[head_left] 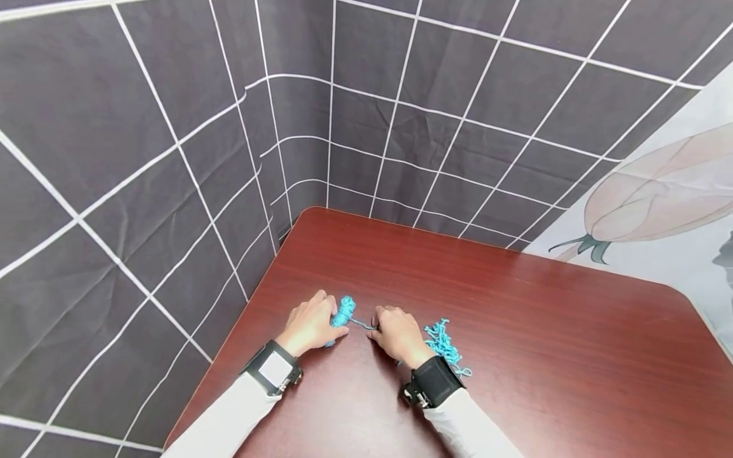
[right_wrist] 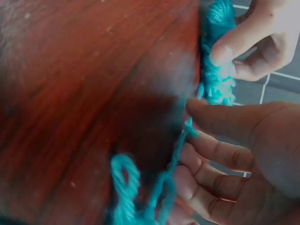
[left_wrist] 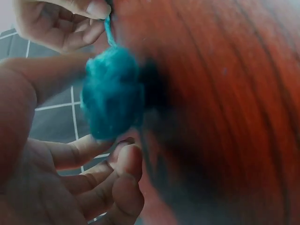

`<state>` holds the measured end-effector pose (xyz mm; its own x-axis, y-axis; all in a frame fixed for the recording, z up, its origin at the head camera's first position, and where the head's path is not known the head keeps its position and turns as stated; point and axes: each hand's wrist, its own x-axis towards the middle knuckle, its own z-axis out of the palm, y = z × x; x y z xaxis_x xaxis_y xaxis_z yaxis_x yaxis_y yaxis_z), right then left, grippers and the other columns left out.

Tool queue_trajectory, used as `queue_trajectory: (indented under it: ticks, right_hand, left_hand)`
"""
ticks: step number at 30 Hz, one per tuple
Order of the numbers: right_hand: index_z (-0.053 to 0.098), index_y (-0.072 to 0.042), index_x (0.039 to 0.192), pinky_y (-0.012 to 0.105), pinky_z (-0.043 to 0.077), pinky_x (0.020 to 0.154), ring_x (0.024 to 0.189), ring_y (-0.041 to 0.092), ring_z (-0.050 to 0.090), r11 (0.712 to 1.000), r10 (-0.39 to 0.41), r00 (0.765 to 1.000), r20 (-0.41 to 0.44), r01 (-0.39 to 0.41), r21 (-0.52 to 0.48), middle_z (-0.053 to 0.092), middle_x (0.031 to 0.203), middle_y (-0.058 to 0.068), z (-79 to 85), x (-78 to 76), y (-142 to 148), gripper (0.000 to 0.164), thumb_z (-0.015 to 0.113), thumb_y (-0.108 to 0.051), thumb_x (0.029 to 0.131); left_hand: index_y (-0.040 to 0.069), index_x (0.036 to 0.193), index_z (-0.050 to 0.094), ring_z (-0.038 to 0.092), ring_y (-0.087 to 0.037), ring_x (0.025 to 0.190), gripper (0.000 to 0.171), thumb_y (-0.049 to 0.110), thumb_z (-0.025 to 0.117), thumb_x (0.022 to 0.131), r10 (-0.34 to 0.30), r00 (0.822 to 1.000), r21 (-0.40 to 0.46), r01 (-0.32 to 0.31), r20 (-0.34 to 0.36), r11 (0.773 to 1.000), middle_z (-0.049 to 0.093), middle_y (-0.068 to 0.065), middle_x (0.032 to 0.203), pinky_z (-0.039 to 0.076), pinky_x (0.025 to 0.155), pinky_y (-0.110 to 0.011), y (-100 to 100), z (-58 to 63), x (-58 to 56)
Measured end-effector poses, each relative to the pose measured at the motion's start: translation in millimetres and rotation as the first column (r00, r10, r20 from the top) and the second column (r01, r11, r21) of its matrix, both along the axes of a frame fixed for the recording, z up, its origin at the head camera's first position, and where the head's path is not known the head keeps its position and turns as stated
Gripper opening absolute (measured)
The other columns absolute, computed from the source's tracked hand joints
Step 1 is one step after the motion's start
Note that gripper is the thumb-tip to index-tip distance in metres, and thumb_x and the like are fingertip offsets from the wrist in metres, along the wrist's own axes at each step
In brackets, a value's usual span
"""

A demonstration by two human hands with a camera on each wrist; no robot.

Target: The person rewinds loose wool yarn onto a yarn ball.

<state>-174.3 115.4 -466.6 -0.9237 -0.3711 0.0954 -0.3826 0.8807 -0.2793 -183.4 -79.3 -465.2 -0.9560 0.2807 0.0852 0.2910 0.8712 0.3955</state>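
Observation:
Near the left side of the table, my left hand [head_left: 311,324] holds a wound bundle of turquoise yarn [head_left: 345,310] between thumb and fingers. Its rounded end faces the left wrist view, where the bundle [left_wrist: 112,93] sits just above the fingertips. From it a short strand [head_left: 362,324] runs across to my right hand [head_left: 399,334], which pinches it between thumb and forefinger. Loose, tangled yarn [head_left: 442,340] lies on the table right beside the right hand and is partly hidden by it. Loops of this yarn [right_wrist: 124,183] show low in the right wrist view.
The reddish-brown wooden table [head_left: 515,331] extends far to the right of the hands. Dark grey cloth [head_left: 435,127] with white grid lines stands along its back and left. A pale panel with a flower picture [head_left: 658,197] is at the back right.

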Motion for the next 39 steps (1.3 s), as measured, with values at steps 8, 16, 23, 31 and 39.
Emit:
queue_trajectory:
  ticks: [8, 16, 23, 31, 39]
  right_hand:
    - [0.053, -0.012, 0.074, 0.033, 0.048, 0.058, 0.063, 0.013, 0.053, 0.991, 0.029, 0.999, 0.026, -0.026, -0.132, 0.052, 0.067, -0.002, -3.0, 0.2, 2, 0.012, 0.058, -0.008, 0.084]
    - [0.055, -0.006, 0.087, 0.023, 0.044, 0.05, 0.053, 0.01, 0.05, 0.884, 0.126, 0.973, 0.196, -0.021, -0.467, 0.056, 0.064, 0.003, 22.9, 16.2, -7, 0.011, 0.046, -0.007, 0.094]
    - [0.064, -0.015, 0.082, 0.019, 0.032, 0.048, 0.05, 0.004, 0.037, 0.859, 0.18, 0.973, 0.145, -0.084, -0.505, 0.048, 0.06, -0.005, 64.6, 35.6, 0, 0.019, 0.051, -0.018, 0.094]
    - [0.066, -0.014, 0.082, 0.025, 0.042, 0.054, 0.061, 0.011, 0.05, 0.781, 0.09, 0.996, 0.001, -0.07, -0.621, 0.064, 0.073, 0.001, 103.3, 25.0, 33, 0.019, 0.054, -0.024, 0.093]
    - [0.067, -0.012, 0.09, 0.031, 0.038, 0.057, 0.061, 0.016, 0.044, 0.748, -0.013, 1.0, 0.005, 0.013, -0.664, 0.056, 0.071, 0.003, 102.9, 11.9, 54, 0.021, 0.054, -0.029, 0.092]
  left_hand:
    - [0.015, 0.079, 0.055, 0.055, -0.019, 0.062, 0.019, 0.028, 0.067, 0.072, 0.018, 0.998, 0.072, -0.013, -0.068, 0.997, 0.054, 0.002, 0.067, 0.046, 0.05, -0.037, 2, 1.4, -3.4]
    - [0.011, 0.09, 0.062, 0.055, -0.014, 0.065, 0.019, 0.025, 0.068, 0.079, 0.047, 0.959, 0.363, 0.06, -0.279, 0.93, 0.065, -0.001, 0.076, 0.048, 0.056, -0.036, 10, 29.9, -14.3]
    - [0.013, 0.094, 0.065, 0.05, -0.014, 0.065, 0.017, 0.021, 0.068, 0.08, 0.016, 0.938, 0.376, 0.123, -0.346, 0.918, 0.058, 0.0, 0.075, 0.045, 0.056, -0.035, 13, 39.9, -20.2]
    - [0.015, 0.097, 0.066, 0.052, -0.008, 0.073, 0.017, 0.016, 0.07, 0.08, -0.461, 0.849, 0.462, 0.528, -0.26, 0.713, 0.064, 0.004, 0.085, 0.047, 0.065, -0.03, 20, 47.3, -15.8]
    - [0.003, 0.099, 0.064, 0.056, -0.014, 0.077, 0.023, 0.004, 0.07, 0.078, -0.675, 0.708, 0.683, 0.6, -0.209, 0.417, 0.064, -0.007, 0.088, 0.053, 0.067, -0.028, 28, 95.4, 1.0]
